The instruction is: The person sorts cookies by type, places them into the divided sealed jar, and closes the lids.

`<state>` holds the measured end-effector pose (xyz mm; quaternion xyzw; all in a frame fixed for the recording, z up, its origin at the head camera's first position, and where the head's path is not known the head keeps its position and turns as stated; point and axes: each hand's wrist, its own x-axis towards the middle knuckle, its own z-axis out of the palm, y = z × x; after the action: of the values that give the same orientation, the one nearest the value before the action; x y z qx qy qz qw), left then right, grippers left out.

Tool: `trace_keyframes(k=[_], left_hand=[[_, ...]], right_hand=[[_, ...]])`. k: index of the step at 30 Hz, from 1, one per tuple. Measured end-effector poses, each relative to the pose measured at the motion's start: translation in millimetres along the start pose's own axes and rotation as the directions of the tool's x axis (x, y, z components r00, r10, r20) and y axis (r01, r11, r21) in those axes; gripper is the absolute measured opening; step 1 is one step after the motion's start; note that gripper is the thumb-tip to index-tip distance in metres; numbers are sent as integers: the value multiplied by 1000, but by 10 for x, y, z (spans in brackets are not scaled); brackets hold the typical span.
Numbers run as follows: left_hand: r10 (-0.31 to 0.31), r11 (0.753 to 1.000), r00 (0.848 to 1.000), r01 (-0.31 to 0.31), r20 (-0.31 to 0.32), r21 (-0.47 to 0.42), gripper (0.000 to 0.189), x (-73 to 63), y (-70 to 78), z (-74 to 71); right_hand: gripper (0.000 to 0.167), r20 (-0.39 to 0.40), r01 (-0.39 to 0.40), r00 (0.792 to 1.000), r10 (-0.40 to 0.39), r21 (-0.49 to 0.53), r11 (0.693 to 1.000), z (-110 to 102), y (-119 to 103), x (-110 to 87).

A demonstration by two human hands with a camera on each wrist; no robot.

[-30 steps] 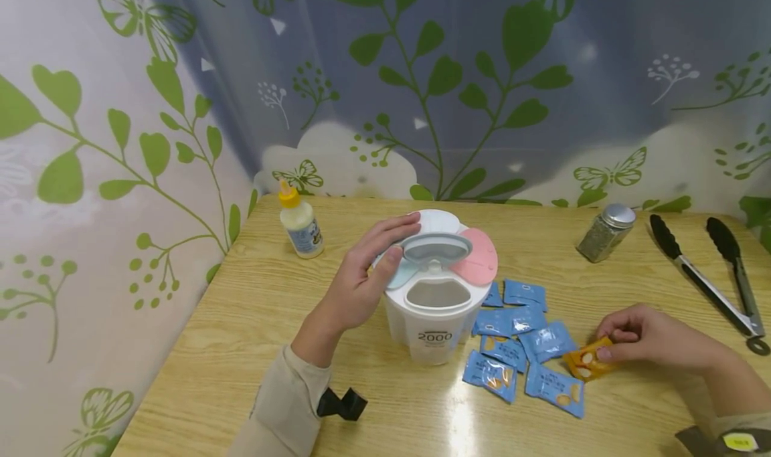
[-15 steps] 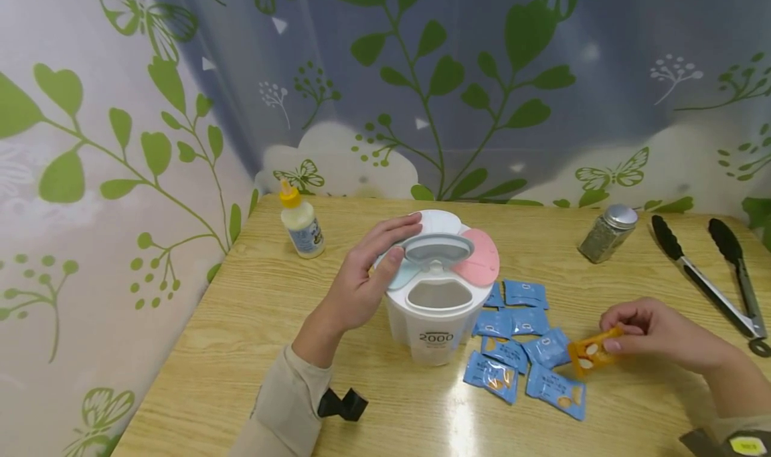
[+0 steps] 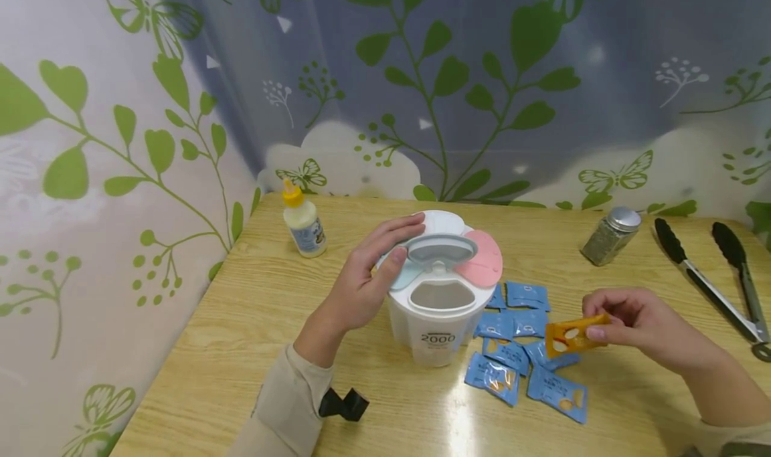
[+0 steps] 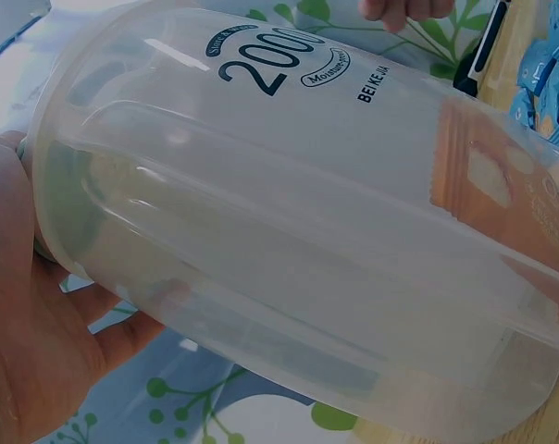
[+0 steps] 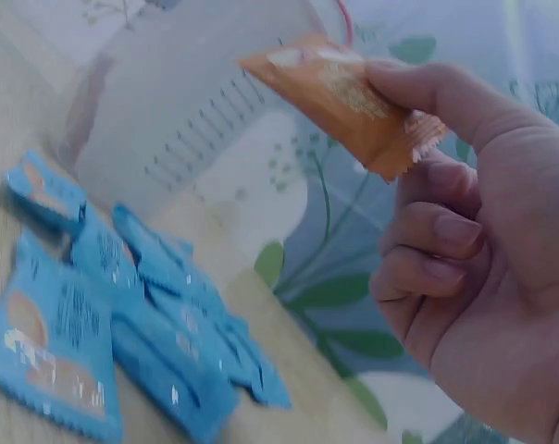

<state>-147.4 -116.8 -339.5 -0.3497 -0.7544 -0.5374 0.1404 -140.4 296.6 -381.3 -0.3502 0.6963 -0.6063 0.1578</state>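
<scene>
A translucent storage container (image 3: 436, 350) marked 2000 stands upright, its lid split into white, pink and pale blue sections. The grey front flap (image 3: 442, 251) is tipped up, leaving the front compartment uncovered. My left hand (image 3: 367, 276) holds the left side of the lid, thumb in front and fingers reaching behind. Through the container wall in the left wrist view, an orange packet (image 4: 502, 180) shows near the bottom. My right hand (image 3: 632, 326) pinches another orange snack packet (image 3: 572, 336) between thumb and forefinger, above several blue snack packets (image 3: 557, 393) lying right of the container.
A glue bottle (image 3: 307, 229) with a yellow cap stands at the back left. Toward the back right are a jar (image 3: 610, 237) with a metal lid and black-tipped tongs (image 3: 713, 293). Patterned curtains (image 3: 470, 129) border the wooden table (image 3: 241, 310).
My right hand has lifted the orange packet off the table beside the blue packets and brought it left over them. My left hand has stayed on the container.
</scene>
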Motion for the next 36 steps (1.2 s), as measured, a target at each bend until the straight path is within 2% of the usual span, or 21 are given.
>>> trace_keyframes(k=[6, 11, 17, 22, 32, 36], left_hand=[[3, 1000, 1000, -3, 3, -9, 56, 6, -5, 4], [3, 1000, 1000, -3, 2, -7, 55, 4, -6, -1], [12, 1000, 1000, -12, -2, -12, 55, 6, -3, -3], [10, 1000, 1000, -10, -1, -14, 56, 6, 1, 4], [3, 1000, 1000, -3, 0, -11, 55, 0, 2, -2], [2, 1000, 1000, -2, 3, -12, 55, 0, -1, 0]], right_hand=[[35, -38, 83, 996, -81, 29, 996, 146, -135, 136], [35, -102, 154, 984, -145, 85, 984, 275, -230, 271], [35, -165, 180, 973, -161, 107, 978, 423, -386, 459], [33, -196, 230, 959, -204, 116, 966, 532, -471, 620], [25, -290, 213, 938, -190, 48, 976, 782, -758, 906], [24, -262, 183, 950, -168, 33, 983, 850, -819, 984]])
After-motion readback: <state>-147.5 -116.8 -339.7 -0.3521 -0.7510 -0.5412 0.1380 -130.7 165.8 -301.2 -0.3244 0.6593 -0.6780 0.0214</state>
